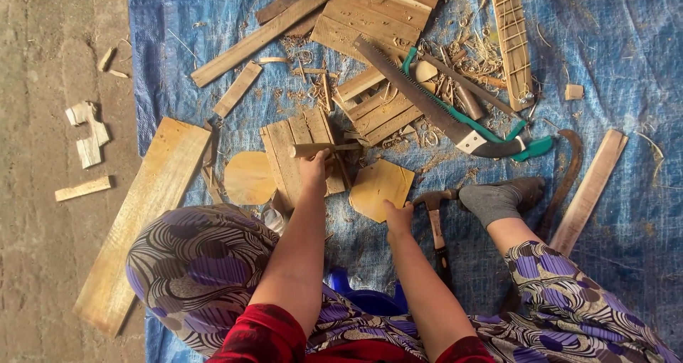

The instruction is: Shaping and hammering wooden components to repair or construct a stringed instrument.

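My left hand is closed around a short round wooden stick, held over a small slatted board on the blue tarp. My right hand grips the lower corner of a flat, angular piece of pale wood lying just right of the slatted board. A hammer with a wooden handle lies right beside my right hand, its head next to my foot in a grey sock.
A hand saw with a green handle lies behind, among slats and shavings. A curved dark blade and a narrow plank lie to the right. A long plank and a rounded wood piece lie to the left.
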